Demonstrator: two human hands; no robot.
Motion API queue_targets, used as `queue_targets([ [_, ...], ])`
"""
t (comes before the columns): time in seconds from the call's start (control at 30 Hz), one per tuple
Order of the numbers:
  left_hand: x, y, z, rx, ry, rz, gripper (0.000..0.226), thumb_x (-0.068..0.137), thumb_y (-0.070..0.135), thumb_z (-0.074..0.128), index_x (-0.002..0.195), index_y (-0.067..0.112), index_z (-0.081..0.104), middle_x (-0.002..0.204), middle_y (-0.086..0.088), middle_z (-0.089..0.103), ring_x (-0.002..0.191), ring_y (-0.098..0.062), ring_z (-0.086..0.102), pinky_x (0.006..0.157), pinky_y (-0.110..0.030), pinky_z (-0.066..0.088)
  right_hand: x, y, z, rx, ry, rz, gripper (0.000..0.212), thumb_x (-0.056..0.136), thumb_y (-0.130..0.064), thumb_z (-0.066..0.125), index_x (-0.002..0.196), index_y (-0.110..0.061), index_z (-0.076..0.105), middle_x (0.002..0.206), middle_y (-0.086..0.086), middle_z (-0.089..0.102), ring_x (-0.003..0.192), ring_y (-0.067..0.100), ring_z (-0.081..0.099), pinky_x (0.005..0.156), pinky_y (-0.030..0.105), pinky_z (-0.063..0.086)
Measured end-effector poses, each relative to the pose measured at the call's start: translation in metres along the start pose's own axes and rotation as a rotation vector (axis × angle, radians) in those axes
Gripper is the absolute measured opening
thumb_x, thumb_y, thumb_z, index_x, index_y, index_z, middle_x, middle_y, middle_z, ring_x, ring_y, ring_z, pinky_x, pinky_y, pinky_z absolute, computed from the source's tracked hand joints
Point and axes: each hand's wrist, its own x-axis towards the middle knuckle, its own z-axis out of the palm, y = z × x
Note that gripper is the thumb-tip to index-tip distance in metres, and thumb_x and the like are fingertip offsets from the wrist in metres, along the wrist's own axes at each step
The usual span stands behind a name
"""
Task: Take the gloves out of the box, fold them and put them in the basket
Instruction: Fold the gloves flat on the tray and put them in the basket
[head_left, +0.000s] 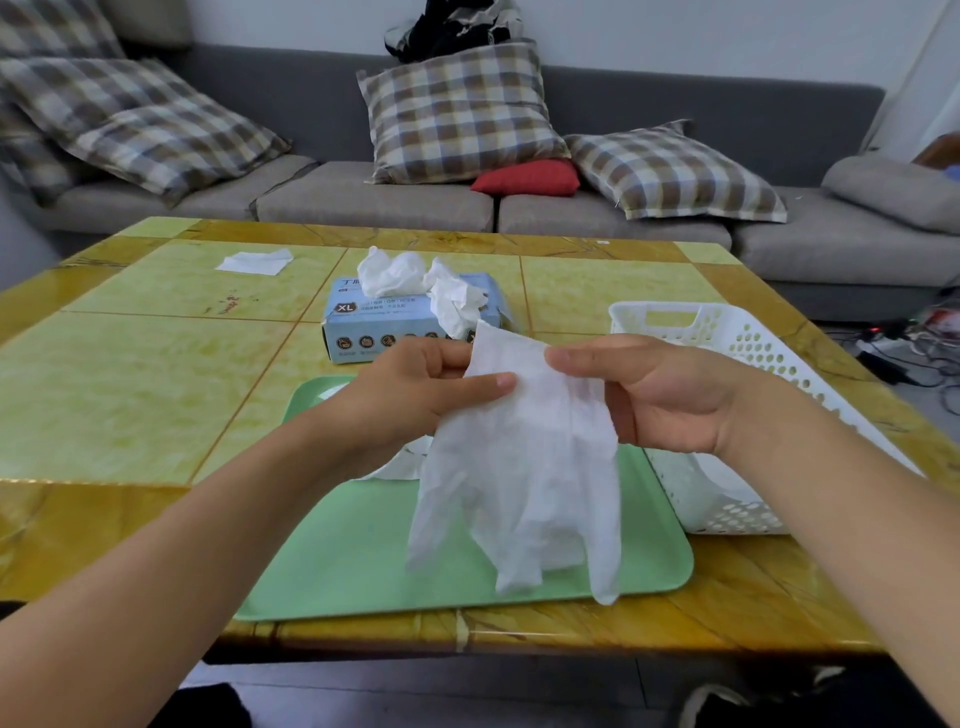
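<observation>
At the centre of the frame both hands hold one white disposable glove (524, 457) up in the air over the green tray (363, 561). The left hand (415, 395) pinches the cuff's left edge between thumb and forefinger, and the right hand (660, 395) pinches the cuff's right side, thumb on top and the other fingers curled behind. The glove hangs straight down from these two grips, its long axis running from the cuff at the top toward the bottom of the frame, with the limp fingers dangling lowest, just above the tray's near rim. Folding looks like the step in hand, and it would likely mean bringing those hanging fingers up toward the cuff or laying the glove flat on the tray below. The white perforated basket (779, 364) sits right of centre, just beside the right hand, which is clearly the nearer one to it; its interior is mostly hidden by the forearm, so I cannot tell what it holds. Beyond the hands, the light blue glove box (363, 322) marked XL stands on the yellow tiled table (130, 389), with crumpled white gloves (415, 280) bulging from its top opening. Further toward the upper left lies a flat white sheet (254, 261).
</observation>
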Motion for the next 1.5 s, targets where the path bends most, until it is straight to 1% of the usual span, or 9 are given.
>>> queue_targets([
  [0.07, 0.003, -0.008, -0.004, 0.003, 0.006, -0.085, 0.025, 0.092, 0.024, 0.069, 0.113, 0.013, 0.075, 0.108, -0.011, 0.076, 0.103, -0.034, 0.072, 0.091, -0.047, 0.057, 0.003, 0.004, -0.001, -0.098, 0.024, 0.049, 0.038, 0.086, -0.01, 0.073, 0.123, -0.004, 0.065, 0.115, 0.014, 0.073, 0.098, 0.024, 0.072, 0.079, 0.034, 0.062],
  [0.27, 0.016, -0.022, -0.006, 0.167, 0.184, -0.102, 0.011, 0.09, 0.022, 0.074, 0.098, 0.018, 0.08, 0.092, -0.001, 0.079, 0.08, -0.014, 0.074, 0.07, -0.027, 0.056, 0.022, 0.018, 0.0, -0.289, 0.397, -0.026, 0.021, 0.087, -0.006, 0.075, 0.108, -0.008, 0.075, 0.106, 0.009, 0.077, 0.08, 0.012, 0.065, 0.06, 0.02, 0.05],
  [0.5, 0.01, 0.038, -0.003, 0.551, 0.557, 0.865, 0.017, 0.093, 0.015, 0.07, 0.108, 0.023, 0.073, 0.114, 0.014, 0.069, 0.108, 0.003, 0.064, 0.094, -0.017, 0.047, -0.009, -0.026, 0.02, -0.447, 0.592, -0.991, 0.015, 0.089, -0.003, 0.074, 0.096, -0.017, 0.074, 0.08, -0.008, 0.074, 0.065, 0.005, 0.066, 0.055, 0.022, 0.054],
  [0.67, 0.006, -0.012, -0.011, 0.629, 0.3, 0.57, 0.029, 0.085, 0.004, 0.076, 0.106, 0.024, 0.077, 0.112, 0.016, 0.071, 0.109, 0.006, 0.064, 0.1, -0.017, 0.048, -0.007, 0.003, 0.002, -0.834, 0.515, -0.608, 0.007, 0.087, -0.008, 0.077, 0.085, -0.014, 0.078, 0.078, 0.005, 0.073, 0.064, 0.01, 0.062, 0.062, 0.031, 0.05],
  [0.83, 0.005, -0.054, -0.013, 0.921, -0.18, 0.304, 0.017, 0.085, 0.018, 0.079, 0.098, 0.028, 0.08, 0.09, 0.028, 0.071, 0.086, 0.016, 0.062, 0.08, -0.002, 0.039, 0.008, 0.032, -0.003, -1.184, 0.071, -0.072, 0.013, 0.089, -0.023, 0.077, 0.079, -0.031, 0.074, 0.074, -0.017, 0.07, 0.063, -0.002, 0.057, 0.064, 0.021, 0.044],
  [1.1, 0.0, -0.054, -0.004, 0.915, -0.424, 0.19, 0.014, 0.08, 0.03, 0.077, 0.093, 0.028, 0.079, 0.087, 0.015, 0.074, 0.085, 0.0, 0.067, 0.084, -0.022, 0.054, 0.005, 0.034, 0.003, -1.305, -0.168, 0.122, 0.026, 0.069, -0.055, 0.086, 0.084, -0.036, 0.076, 0.104, -0.009, 0.07, 0.1, 0.004, 0.063, 0.092, 0.042, 0.055],
  [1.23, 0.003, -0.051, -0.002, 0.859, -0.364, 0.069, 0.021, 0.083, 0.042, 0.067, 0.09, 0.026, 0.078, 0.086, 0.013, 0.073, 0.085, -0.003, 0.066, 0.08, -0.026, 0.054, 0.001, 0.026, 0.006, -1.216, -0.129, 0.123, 0.043, 0.071, -0.075, 0.071, 0.09, -0.038, 0.079, 0.099, -0.012, 0.074, 0.1, 0.012, 0.066, 0.096, 0.047, 0.053],
  [1.33, 0.01, -0.059, -0.004, 1.079, -0.118, 0.201, 0.035, 0.082, 0.064, 0.067, 0.091, 0.031, 0.075, 0.087, 0.015, 0.069, 0.082, -0.004, 0.062, 0.073, -0.027, 0.051, 0.008, 0.032, 0.011, -1.348, 0.1, 0.032, 0.062, 0.077, -0.071, 0.069, 0.127, -0.036, 0.066, 0.131, -0.013, 0.063, 0.122, 0.012, 0.057, 0.103, 0.04, 0.049],
  [1.5, 0.015, -0.049, -0.036, 1.392, 0.104, 0.104, 0.073, 0.073, 0.068, 0.072, 0.134, 0.031, 0.055, 0.139, 0.007, 0.053, 0.126, -0.019, 0.049, 0.104, -0.042, 0.044, 0.017, 0.051, 0.019, -1.501, 0.051, 0.257, 0.094, 0.084, -0.071, 0.062, 0.158, -0.025, 0.026, 0.163, -0.004, 0.025, 0.148, 0.024, 0.03, 0.116, 0.043, 0.035],
])
